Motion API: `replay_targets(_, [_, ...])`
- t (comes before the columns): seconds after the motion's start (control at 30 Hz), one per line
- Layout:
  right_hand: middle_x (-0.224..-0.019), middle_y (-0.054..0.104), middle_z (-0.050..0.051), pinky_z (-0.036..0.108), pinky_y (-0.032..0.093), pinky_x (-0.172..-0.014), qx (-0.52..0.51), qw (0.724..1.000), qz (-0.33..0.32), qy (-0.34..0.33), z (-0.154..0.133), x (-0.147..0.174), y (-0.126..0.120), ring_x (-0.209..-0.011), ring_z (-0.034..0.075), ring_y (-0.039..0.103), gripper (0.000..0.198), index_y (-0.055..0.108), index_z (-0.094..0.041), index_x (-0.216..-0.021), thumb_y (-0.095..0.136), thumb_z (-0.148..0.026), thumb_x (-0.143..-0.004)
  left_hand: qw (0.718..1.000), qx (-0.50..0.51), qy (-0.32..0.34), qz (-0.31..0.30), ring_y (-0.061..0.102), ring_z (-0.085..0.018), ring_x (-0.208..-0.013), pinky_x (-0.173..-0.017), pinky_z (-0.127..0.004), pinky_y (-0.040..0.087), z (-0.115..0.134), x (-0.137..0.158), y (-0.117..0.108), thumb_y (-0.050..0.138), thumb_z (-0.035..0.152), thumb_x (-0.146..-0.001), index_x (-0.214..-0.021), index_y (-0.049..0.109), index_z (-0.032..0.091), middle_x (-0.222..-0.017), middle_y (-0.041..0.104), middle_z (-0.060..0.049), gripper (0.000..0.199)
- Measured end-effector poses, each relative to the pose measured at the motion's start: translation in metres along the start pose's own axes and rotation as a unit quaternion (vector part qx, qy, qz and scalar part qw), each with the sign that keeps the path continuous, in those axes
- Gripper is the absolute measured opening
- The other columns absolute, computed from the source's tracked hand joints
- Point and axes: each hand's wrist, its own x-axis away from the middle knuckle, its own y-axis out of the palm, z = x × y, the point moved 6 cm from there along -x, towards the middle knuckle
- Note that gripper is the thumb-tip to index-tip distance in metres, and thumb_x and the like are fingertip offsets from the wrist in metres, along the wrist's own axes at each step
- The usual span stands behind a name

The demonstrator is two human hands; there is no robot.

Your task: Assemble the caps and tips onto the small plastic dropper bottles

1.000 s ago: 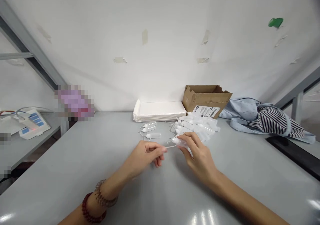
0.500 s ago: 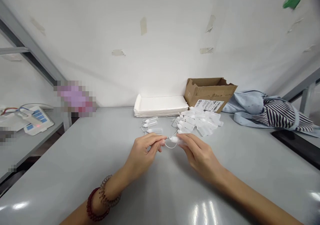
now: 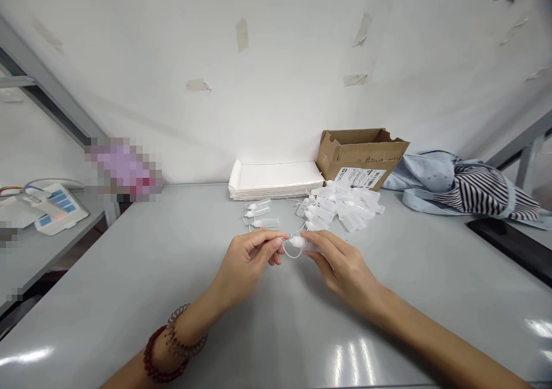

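Grey tabletop (image 3: 276,334): smooth and glossy, marked by bright reflections near the front edge, spread beneath both arms.
Dark red bracelet (image 3: 166,361) and brownish coiled bracelet (image 3: 183,334): worn side by side at the left wrist.
Left hand (image 3: 245,261): placed left of centre, pinched between thumb and forefinger on the end of a thin white strap (image 3: 293,257), just beside the bottle's tip; exact contact hidden by the fingertips.
Right hand (image 3: 345,265): placed right of centre, closed with thumb and fingers around the body of a small bottle.
Held bottle (image 3: 297,242): translucent with a white tapered top, lying sideways between both hands, pointing left; joined to the strap, looped below the top.
Black object (image 3: 509,248): flat and long, at the far right of the tabletop.
Loose bottles (image 3: 265,222): three, laid on their sides beyond the left hand, tips leftward.
Bottle pile (image 3: 345,205): similar bottles, overlapping, beyond the right hand.
White stack (image 3: 276,179): flat, layered, set against the wall.
Cardboard box (image 3: 373,154): brown, open-topped, with a printed label (image 3: 360,177), just behind the pile.
Blue cloth (image 3: 425,173): crumpled, partly black-and-white striped, right of the box.
White device (image 3: 64,205): with blue keys, on a side surface at left.
Wall (image 3: 284,101): white, dotted with tape scraps (image 3: 242,35).
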Motion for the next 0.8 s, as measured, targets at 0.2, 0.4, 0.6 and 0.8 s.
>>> replay_targets(0.2, [-0.088,0.066,0.01,0.029,0.054,-0.062,-0.003,1.0,0.013,0.0,-0.0011,-0.0005,-0.0023,-0.076,0.018,0.063,0.031,0.051,-0.017,-0.114,0.044,-0.004,-0.087,0.999,0.032,-0.027,-0.025,0.058,-0.012,-0.062,-0.064,-0.024,0.051,0.0009,-0.001,0.0018,0.05,0.027,-0.088,-0.092,0.07,0.016,-0.07,0.062,-0.001,0.023])
replay_targets(0.4, [-0.09,0.067,0.012,0.029,0.055,-0.064,-0.004,1.0,0.017,-0.004,-0.0025,0.0007,-0.0028,-0.078,0.019,0.064,0.032,0.053,-0.014,-0.115,0.047,-0.003,-0.086,0.998,0.046,-0.038,-0.025,0.057,-0.011,-0.062,-0.064,-0.023,0.051,0.0003,-0.0011,0.0022,0.051,0.026,-0.087,-0.091,0.071,0.016,-0.069,0.061,-0.001,0.022])
replay_targets(0.6, [-0.092,0.066,0.011,0.03,0.055,-0.065,-0.002,0.999,0.032,-0.022,-0.0026,0.0026,-0.0038,-0.08,0.02,0.064,0.039,0.05,-0.017,-0.123,0.046,-0.003,-0.087,0.998,0.057,-0.034,-0.022,0.057,-0.011,-0.062,-0.064,-0.023,0.05,0.0002,-0.0006,0.0024,0.051,0.027,-0.087,-0.088,0.07,0.016,-0.068,0.061,0.0,0.022])
replay_targets(0.8, [-0.094,0.064,0.011,0.031,0.053,-0.063,-0.015,1.0,-0.008,-0.018,-0.0008,0.004,0.001,-0.078,0.019,0.062,0.047,0.043,-0.019,-0.132,0.045,-0.002,-0.088,0.997,0.068,-0.038,-0.024,0.057,-0.012,-0.062,-0.063,-0.025,0.05,-0.003,-0.0016,0.0026,0.051,0.028,-0.086,-0.089,0.07,0.016,-0.068,0.061,-0.001,0.023])
